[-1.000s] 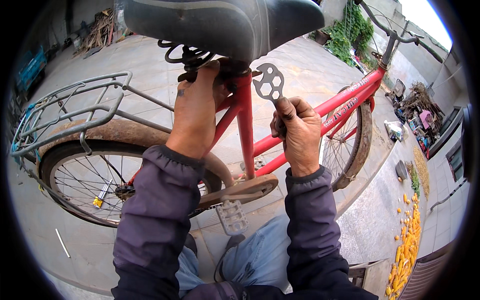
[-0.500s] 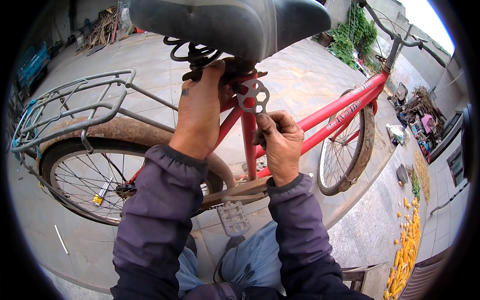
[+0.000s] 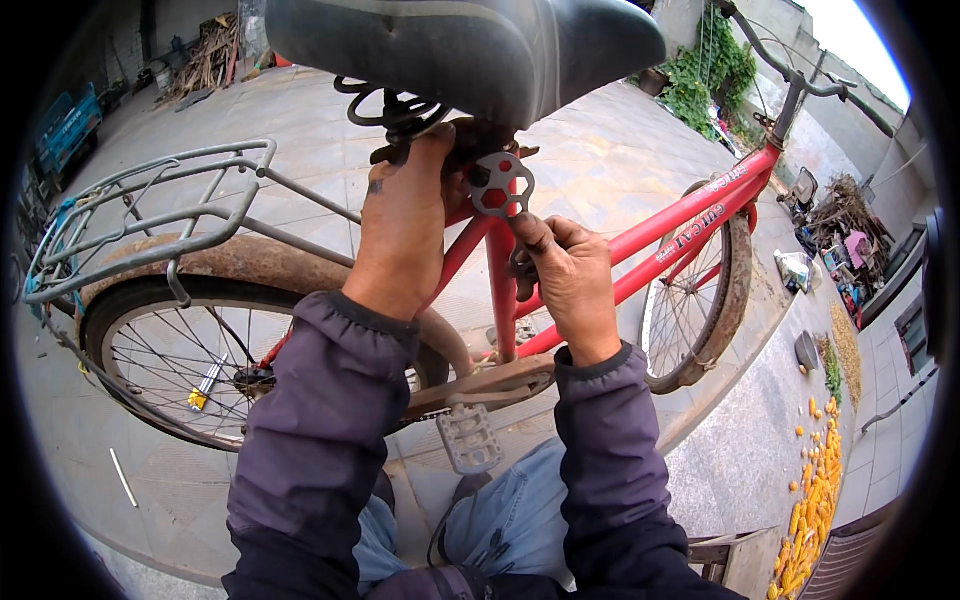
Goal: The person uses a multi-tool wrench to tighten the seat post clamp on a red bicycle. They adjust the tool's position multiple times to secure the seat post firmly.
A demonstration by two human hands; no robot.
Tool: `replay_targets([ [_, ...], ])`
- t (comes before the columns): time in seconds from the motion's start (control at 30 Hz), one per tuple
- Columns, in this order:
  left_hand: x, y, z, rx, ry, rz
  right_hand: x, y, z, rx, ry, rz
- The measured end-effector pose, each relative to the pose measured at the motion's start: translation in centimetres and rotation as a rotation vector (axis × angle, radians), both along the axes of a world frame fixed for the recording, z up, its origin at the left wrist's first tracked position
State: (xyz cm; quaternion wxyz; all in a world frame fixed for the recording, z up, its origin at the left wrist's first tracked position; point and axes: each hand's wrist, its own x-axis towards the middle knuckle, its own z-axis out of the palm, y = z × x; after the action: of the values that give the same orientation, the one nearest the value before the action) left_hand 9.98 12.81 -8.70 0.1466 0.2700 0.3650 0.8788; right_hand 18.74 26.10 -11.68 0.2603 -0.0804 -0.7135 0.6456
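Note:
A red bicycle [image 3: 500, 290] stands before me under a black saddle [image 3: 440, 55], which has coil springs [image 3: 405, 115] at its rear. My left hand [image 3: 405, 220] reaches up beneath the saddle. Its fingers are closed about the saddle clamp [image 3: 485, 138], with their tips partly hidden. Between the thumb and fingers of my right hand [image 3: 570, 280] is the lower end of a flat silver multi-hole wrench [image 3: 522, 192]. The wrench stands upright in front of the top of the seat tube, close to the clamp. Whether it sits on a nut cannot be made out.
A grey rear rack [image 3: 215, 215] and rusty mudguard [image 3: 240, 262] lie to the left. A pedal [image 3: 470, 438] hangs above my legs. Corn cobs [image 3: 815, 490] are heaped at right; a yellow-ended object [image 3: 198, 398] lies behind the rear spokes.
The wrench has turned and shifted slightly up and left. My right hand has drawn a little to the right, still pinching it. My left hand stays under the saddle.

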Motion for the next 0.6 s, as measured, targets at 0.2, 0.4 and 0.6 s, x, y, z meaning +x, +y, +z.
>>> replay_targets([
  [0.2, 0.4, -0.3, 0.3, -0.039, 0.010, 0.062, 0.3, -0.1, -0.4, -0.206, -0.010, 0.131],
  [0.4, 1.2, 0.1, 1.0, 0.007, -0.048, 0.079, 0.2, 1.2, 0.2, -0.199, 0.096, 0.057],
  [0.6, 0.9, 0.1, 1.0, -0.033, -0.055, 0.078, 0.2, 2.5, 6.6, 0.277, 0.303, -0.089],
])
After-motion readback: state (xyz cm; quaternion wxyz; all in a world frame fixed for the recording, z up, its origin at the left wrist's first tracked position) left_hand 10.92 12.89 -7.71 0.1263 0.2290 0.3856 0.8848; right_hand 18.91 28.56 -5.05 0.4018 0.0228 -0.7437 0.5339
